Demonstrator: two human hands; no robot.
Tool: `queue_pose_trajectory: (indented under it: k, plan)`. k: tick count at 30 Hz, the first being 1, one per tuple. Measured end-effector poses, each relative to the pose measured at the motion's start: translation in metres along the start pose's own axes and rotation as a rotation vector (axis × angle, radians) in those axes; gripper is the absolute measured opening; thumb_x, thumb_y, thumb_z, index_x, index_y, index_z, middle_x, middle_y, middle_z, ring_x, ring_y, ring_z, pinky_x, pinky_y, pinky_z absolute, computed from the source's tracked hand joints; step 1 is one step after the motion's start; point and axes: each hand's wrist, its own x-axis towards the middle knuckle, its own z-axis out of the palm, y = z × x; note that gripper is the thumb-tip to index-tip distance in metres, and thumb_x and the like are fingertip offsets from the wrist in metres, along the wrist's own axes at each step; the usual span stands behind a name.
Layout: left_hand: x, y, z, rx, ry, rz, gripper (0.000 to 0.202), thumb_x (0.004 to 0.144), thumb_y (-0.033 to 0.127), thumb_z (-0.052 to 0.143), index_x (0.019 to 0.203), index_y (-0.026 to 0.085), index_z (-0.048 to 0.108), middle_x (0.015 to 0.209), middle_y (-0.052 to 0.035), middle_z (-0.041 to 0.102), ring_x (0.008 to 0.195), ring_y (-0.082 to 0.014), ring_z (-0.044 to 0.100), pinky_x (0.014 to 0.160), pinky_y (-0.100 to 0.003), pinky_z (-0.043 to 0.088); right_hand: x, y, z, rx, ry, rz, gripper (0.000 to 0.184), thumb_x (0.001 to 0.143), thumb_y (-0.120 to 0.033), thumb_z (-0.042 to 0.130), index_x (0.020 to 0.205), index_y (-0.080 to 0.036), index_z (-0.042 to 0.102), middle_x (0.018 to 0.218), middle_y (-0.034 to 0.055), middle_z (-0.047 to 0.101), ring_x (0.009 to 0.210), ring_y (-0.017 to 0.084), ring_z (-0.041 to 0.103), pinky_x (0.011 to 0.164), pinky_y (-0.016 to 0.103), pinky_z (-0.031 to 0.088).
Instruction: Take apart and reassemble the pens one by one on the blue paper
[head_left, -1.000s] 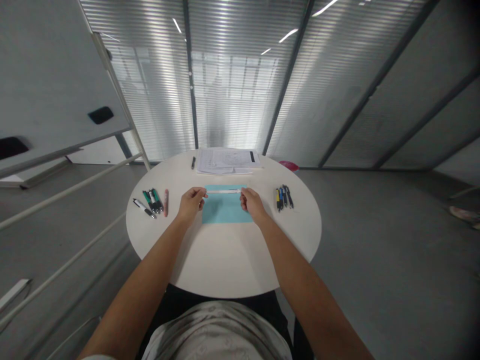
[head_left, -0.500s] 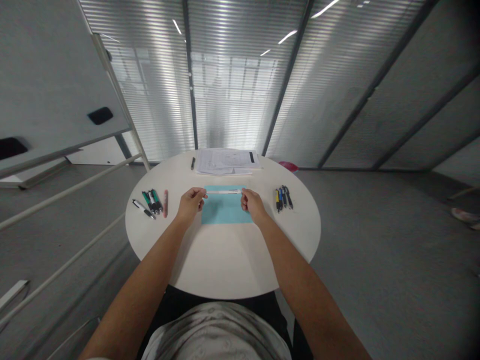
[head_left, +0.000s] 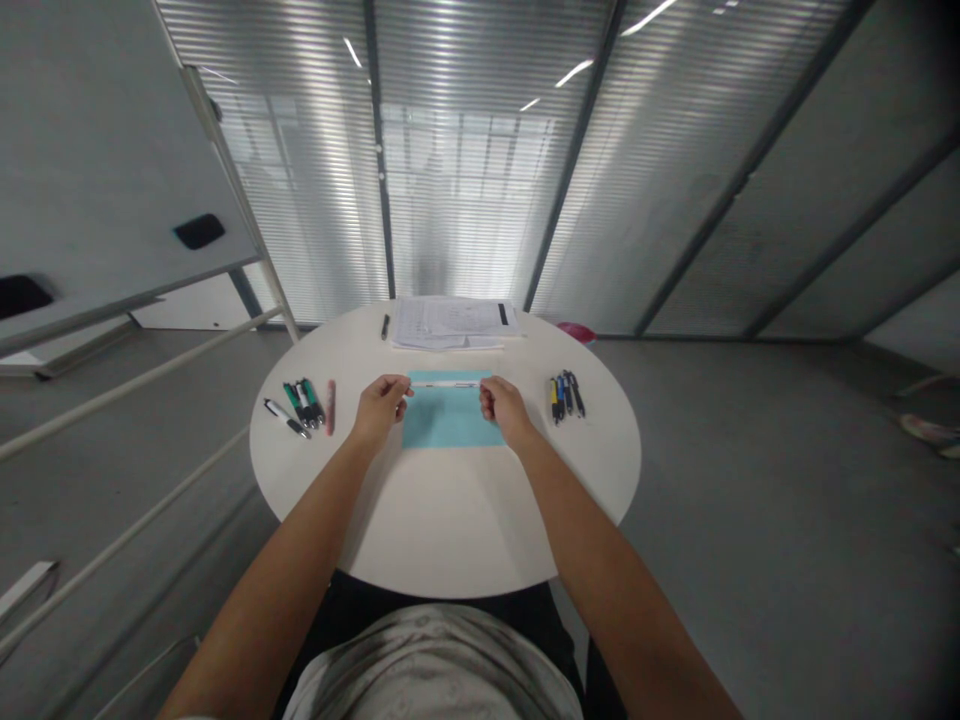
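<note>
The person's left hand [head_left: 383,409] and right hand [head_left: 506,410] were both up over a round white table [head_left: 450,530]. A thin white strip [head_left: 445,384] lay across between them. Each hand's grip was closed on one end of it, with the fingers pinched together. I could not tell if the strip was paper or plastic. It was held just over the top edge of a flat light blue sheet [head_left: 450,422], which lay on the table. The hands were right by that sheet.

To the left of the left hand lay a small group of pens [head_left: 302,403], and a pink pen [head_left: 331,407] lay just beside them. To the right of the right hand lay another group of pens [head_left: 568,395], some with yellow and blue parts. Near the far edge of the table was a stack of printed papers [head_left: 450,323], with one black pen [head_left: 385,326] beside it.
</note>
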Motion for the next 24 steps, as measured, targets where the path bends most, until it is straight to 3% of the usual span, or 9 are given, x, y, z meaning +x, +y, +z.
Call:
queue_pose_trajectory:
  k: [10,17,24]
  plan:
    - [-0.0004,0.0008,0.0007,0.012,0.007,0.0,0.032,0.071,0.044,0.069,0.081,0.016,0.058,0.075,0.0003,0.059,0.046,-0.0034,0.04,0.04,-0.017,0.026,0.0,0.0002,0.0002,-0.011,0.006,-0.041,0.013,0.068,-0.033,0.053,0.067,-0.021,0.047,0.046,-0.0077,0.045,0.032,0.006,0.037,0.032,0.019,0.023]
    - [0.0002,0.0007,0.0005,0.012,0.005,-0.01,0.032,0.07,0.044,0.07,0.081,0.016,0.058,0.074,0.0008,0.059,0.045,-0.0034,0.04,0.039,-0.017,0.026,-0.0048,-0.0059,-0.0002,0.028,-0.028,0.015,0.023,0.068,-0.039,0.059,0.076,-0.022,0.047,0.059,-0.0056,0.057,0.035,0.008,0.047,0.035,0.02,0.033]
    - [-0.0009,0.0011,0.0004,0.013,0.002,-0.025,0.033,0.069,0.045,0.07,0.081,0.016,0.058,0.075,0.0008,0.059,0.046,-0.0032,0.04,0.04,-0.017,0.027,-0.0029,-0.0074,-0.0008,0.041,-0.038,0.034,0.025,0.066,-0.035,0.062,0.082,-0.021,0.048,0.068,-0.0037,0.062,0.04,0.01,0.054,0.035,0.02,0.038]
